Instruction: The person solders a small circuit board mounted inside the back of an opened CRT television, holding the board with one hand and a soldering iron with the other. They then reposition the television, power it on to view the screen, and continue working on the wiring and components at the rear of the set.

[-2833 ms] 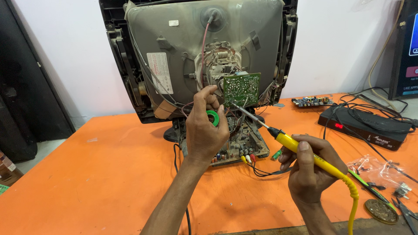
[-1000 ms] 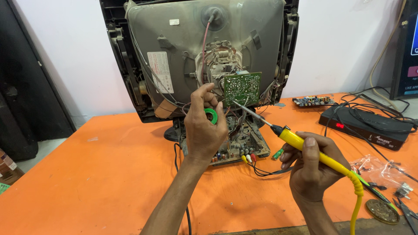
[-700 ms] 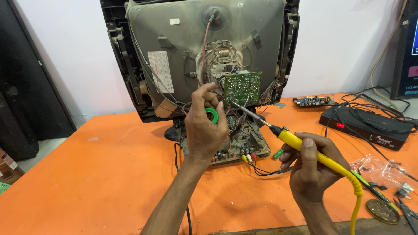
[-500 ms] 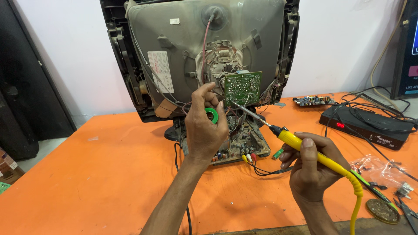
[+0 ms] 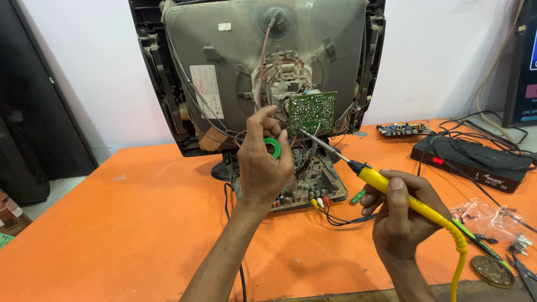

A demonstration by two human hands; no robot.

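Note:
An opened old tube television (image 5: 240,67) stands with its back to me on the orange table (image 5: 123,223). A small green circuit board (image 5: 311,112) hangs at the tube's neck. My left hand (image 5: 263,165) is raised in front of the set, holding a small green solder spool (image 5: 272,148) just left of that board. My right hand (image 5: 400,215) grips a yellow soldering iron (image 5: 391,187), its metal tip touching the lower left edge of the green board. The main chassis board (image 5: 310,184) lies below, behind my left hand.
A black set-top box (image 5: 470,162) with cables sits at the right, a small loose circuit board (image 5: 404,129) behind it. Clear plastic bags (image 5: 486,215), small parts, a round brown disc (image 5: 492,271) and tool tips lie at the right front. A dark object stands at the left edge.
Almost nothing differs: both hands hold their positions, and the iron's tip has stayed at the green board with only slight shifts.

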